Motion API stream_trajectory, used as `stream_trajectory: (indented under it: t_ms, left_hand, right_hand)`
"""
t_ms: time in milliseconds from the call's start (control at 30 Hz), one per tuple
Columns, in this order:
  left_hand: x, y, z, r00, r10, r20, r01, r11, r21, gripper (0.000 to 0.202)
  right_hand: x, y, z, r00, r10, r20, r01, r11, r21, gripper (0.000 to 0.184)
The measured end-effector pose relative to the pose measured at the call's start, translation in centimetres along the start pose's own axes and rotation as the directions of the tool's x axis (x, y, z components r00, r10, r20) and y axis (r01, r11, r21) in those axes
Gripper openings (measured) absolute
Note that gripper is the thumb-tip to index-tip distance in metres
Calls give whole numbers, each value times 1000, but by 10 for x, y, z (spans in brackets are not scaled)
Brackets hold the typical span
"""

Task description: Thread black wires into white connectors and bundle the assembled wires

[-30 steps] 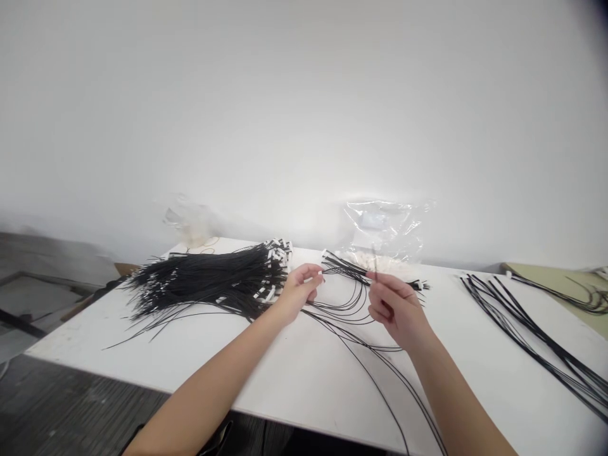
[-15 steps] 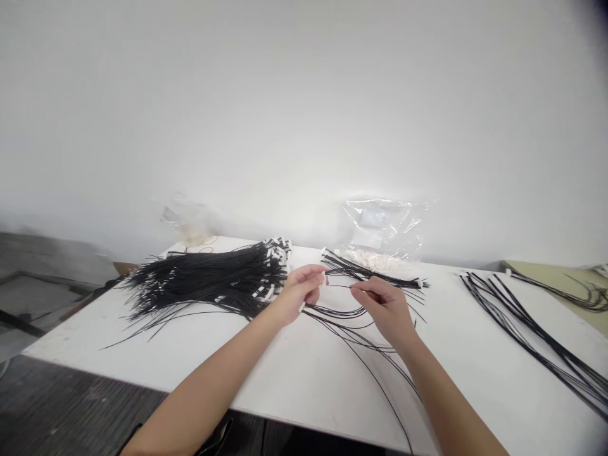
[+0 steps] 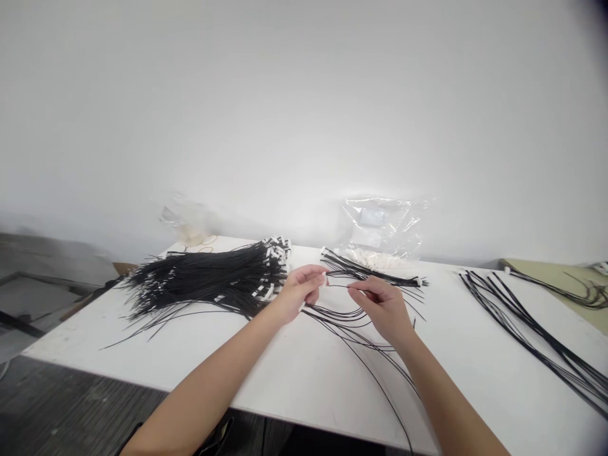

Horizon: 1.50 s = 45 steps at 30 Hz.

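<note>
My left hand [image 3: 300, 294] pinches a small white connector [image 3: 325, 277] between thumb and fingertips. Black wires run from the left hand, and a second white piece [image 3: 302, 306] shows under its palm. To the right, my right hand [image 3: 379, 304] is closed on a single thin black wire [image 3: 338, 286], its thumb and forefinger pressed together. The wire's free end points at the connector; whether it touches or enters it is too small to tell. Loose black wires [image 3: 351, 335] trail below both hands over the table's front edge.
A big pile of black wires [image 3: 204, 278] with white ends lies left on the white table [image 3: 156, 361]. Behind my hands are a wire bundle [image 3: 375, 271] and a clear bag [image 3: 384, 228] of white connectors. More wires [image 3: 527, 329] lie right. A second bag [image 3: 187, 221] stands back left.
My right hand has moved slightly left with the wire, bringing its end closer to the connector. My left hand has stayed nearly still.
</note>
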State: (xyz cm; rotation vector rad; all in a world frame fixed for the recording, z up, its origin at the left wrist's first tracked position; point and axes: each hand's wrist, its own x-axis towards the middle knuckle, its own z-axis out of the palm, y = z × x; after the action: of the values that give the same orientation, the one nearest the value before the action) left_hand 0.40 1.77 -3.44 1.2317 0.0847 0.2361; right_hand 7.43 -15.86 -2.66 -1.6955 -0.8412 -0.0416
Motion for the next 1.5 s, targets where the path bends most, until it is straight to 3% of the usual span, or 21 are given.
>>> stream_trajectory:
  t_ms: [200, 367, 500, 800, 1500]
  left_hand:
    - [0, -3, -1, 1000, -18, -4, 18, 1000, 19, 30]
    - [1, -5, -1, 999, -27, -16, 28, 999, 29, 30]
    - [3, -8, -2, 999, -44, -18, 44, 999, 24, 30]
    - [1, -12, 1, 996, -86, 12, 85, 996, 41, 31]
    - [-4, -11, 7, 988, -150, -25, 151, 988, 16, 34]
  right_hand:
    - [-2, -1, -1, 989, -151, 4, 150, 981, -125, 11]
    - [-3, 2, 1, 929, -371, 1, 362, 906, -220, 12]
    - [-3, 5, 3, 896, -444, 27, 434, 862, -262, 14]
    - [-7, 12, 6, 890, -442, 116, 449, 801, -396, 15]
    - [-9, 14, 9, 899, -404, 167, 437, 804, -404, 17]
